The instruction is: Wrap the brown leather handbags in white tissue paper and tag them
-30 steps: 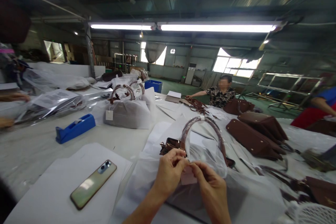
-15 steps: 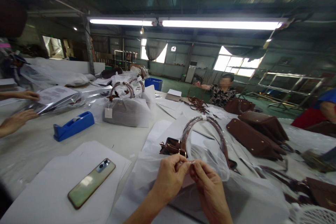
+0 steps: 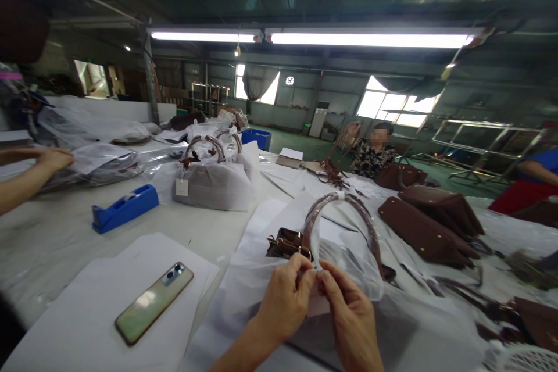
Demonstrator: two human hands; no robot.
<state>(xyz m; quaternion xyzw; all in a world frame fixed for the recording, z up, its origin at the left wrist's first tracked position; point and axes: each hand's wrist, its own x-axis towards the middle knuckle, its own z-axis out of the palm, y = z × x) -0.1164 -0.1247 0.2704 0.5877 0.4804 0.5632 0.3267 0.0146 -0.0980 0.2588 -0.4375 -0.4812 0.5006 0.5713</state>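
A brown handbag stands before me with translucent white wrapping over its body. Its arched handle rises above, covered in clear film. My left hand and my right hand meet at the near base of the handle, thumbs and fingers pinched together. What lies between the fingertips is too small to make out. A pale card-like piece shows between the hands, just below them. Left of the handle, a brown strap with a gold clasp rests on the bag.
To the left lie a phone on white paper sheets and a blue tape dispenser. Another wrapped handbag stands behind. Brown bags lie at right. A co-worker's hand works at far left; another person sits across.
My hands stay pinched at the handle base, shifted very slightly. The co-worker's hands at left have moved over the plastic-covered item. The person across has raised a hand with brown straps.
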